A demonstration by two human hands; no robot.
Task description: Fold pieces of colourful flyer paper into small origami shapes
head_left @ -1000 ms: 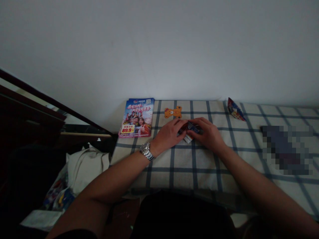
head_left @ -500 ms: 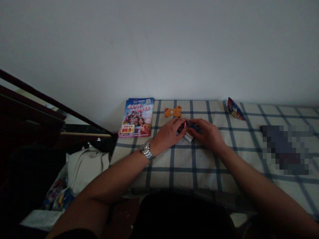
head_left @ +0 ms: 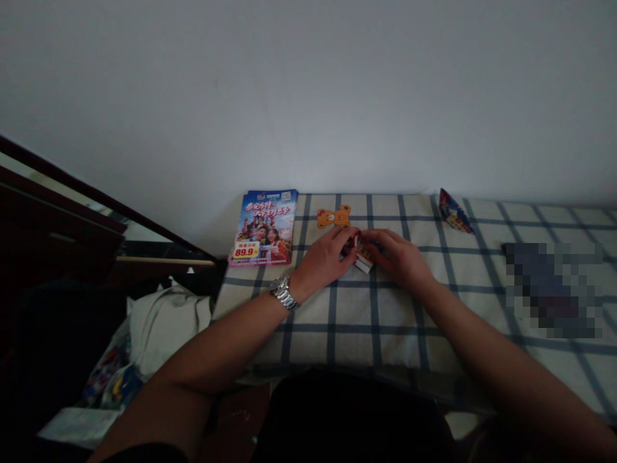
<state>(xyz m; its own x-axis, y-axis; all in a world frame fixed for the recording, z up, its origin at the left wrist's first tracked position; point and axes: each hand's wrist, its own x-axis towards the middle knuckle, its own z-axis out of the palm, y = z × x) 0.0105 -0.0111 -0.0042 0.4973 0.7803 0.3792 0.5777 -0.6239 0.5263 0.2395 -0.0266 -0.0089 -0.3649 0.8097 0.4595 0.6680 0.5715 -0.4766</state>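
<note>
Both my hands meet over a small piece of folded printed paper (head_left: 362,254) lying on the checked cloth (head_left: 376,308). My left hand (head_left: 324,259), with a metal watch (head_left: 282,291) on its wrist, pinches the paper's left side. The fingers of my right hand (head_left: 400,259) press on the paper's right side. Most of the folded paper is hidden under the fingers; red, white and dark print shows between them.
A colourful flyer (head_left: 263,226) lies at the cloth's far left corner. An orange bear-shaped cutout (head_left: 334,217) sits just beyond my hands. A folded paper shape (head_left: 453,211) stands at the far right by the wall. A blurred patch (head_left: 554,289) lies on the right. Bags and clutter lie at lower left.
My hands have shifted slightly while working the folded paper. My right fingers have closed over its right part, hiding the dark flap seen earlier.
</note>
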